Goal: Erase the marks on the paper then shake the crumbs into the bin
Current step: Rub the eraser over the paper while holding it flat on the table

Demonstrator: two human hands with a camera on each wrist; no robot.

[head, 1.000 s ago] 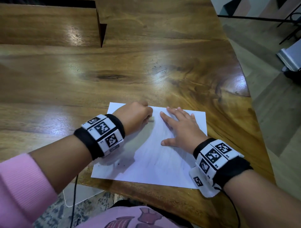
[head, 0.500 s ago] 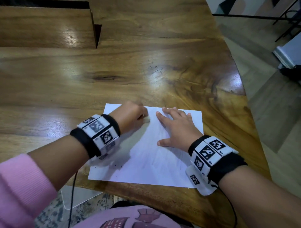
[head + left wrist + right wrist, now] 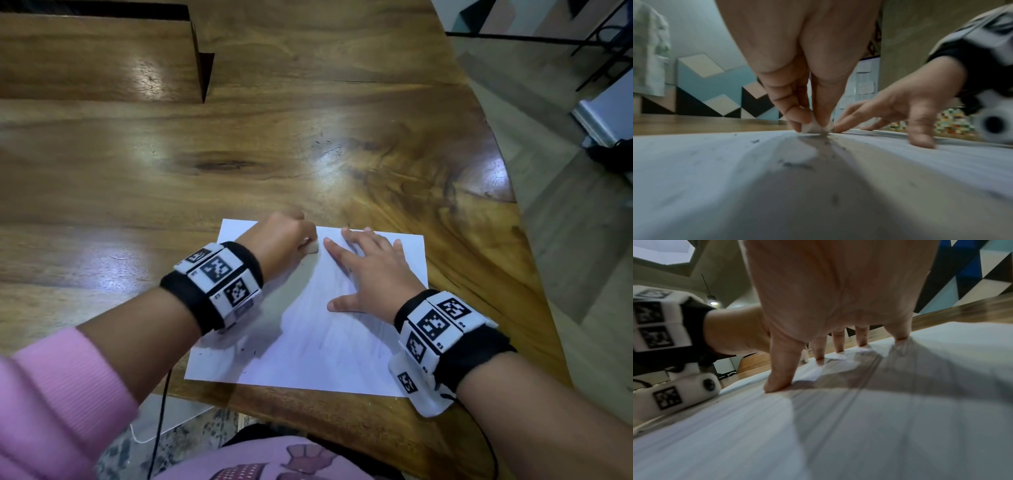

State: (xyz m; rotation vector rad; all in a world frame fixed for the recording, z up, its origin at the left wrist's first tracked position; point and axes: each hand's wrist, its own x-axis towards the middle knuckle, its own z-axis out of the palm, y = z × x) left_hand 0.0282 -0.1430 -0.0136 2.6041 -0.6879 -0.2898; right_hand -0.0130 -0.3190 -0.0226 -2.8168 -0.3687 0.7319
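Observation:
A white sheet of paper lies at the near edge of the wooden table, with faint grey pencil streaks across it. My left hand pinches a small pale eraser and presses it on the paper's far part; the left wrist view has the eraser between my fingertips, touching the sheet. Dark crumbs lie scattered on the paper. My right hand lies flat with spread fingers on the paper's right half, just beside the eraser. In the right wrist view its fingertips press the paper.
The table's curved right edge drops off to a tiled floor. A raised wooden block stands at the table's far left. A cable hangs from my left wrist below the table edge. No bin is in view.
My left hand with the eraser has slid back and forth a short way on the far part of the paper. The right hand stays flat in place.

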